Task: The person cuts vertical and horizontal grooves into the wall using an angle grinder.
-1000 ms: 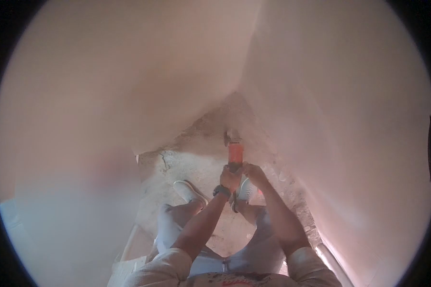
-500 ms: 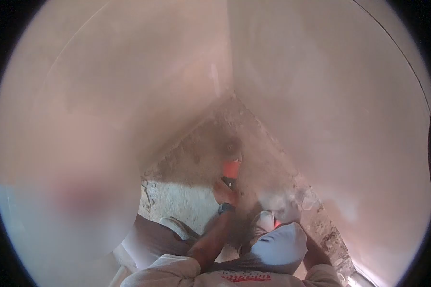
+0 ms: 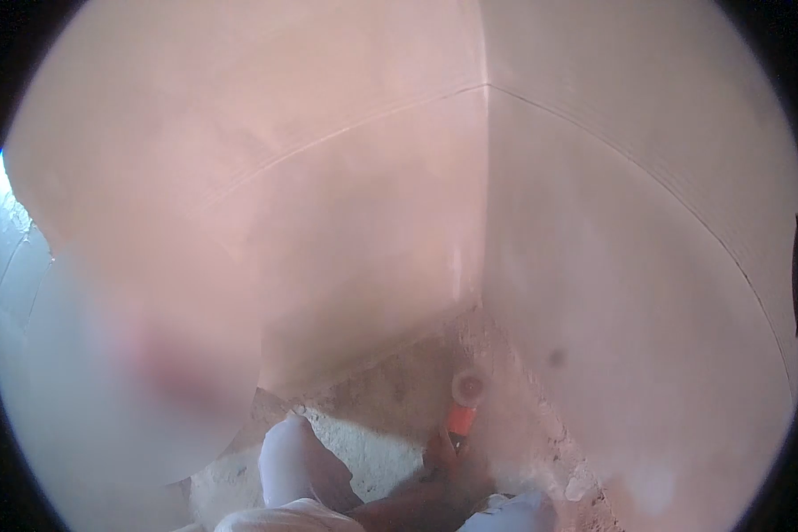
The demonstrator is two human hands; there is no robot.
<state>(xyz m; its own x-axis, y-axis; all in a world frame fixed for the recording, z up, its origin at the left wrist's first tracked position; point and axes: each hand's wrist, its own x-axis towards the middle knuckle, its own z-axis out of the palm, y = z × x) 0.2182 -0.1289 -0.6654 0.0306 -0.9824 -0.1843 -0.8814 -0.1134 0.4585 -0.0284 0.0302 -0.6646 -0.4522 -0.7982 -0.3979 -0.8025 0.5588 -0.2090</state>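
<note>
Low in the view, my left hand is closed round the dark rear part of an orange power tool. A round disc shows at the tool's far end, over the floor near the corner where two walls meet. Haze blurs the hand and the tool. My right hand is not visible.
Two plastered walls, the left wall and the right wall, meet ahead. Rough floor lies below. My knees are bent close to the tool. A reddish blur covers the lower left.
The view has tilted up, showing more wall. My right hand left the tool and dropped out of sight, while my left kept hold. My legs went from standing to a crouch.
</note>
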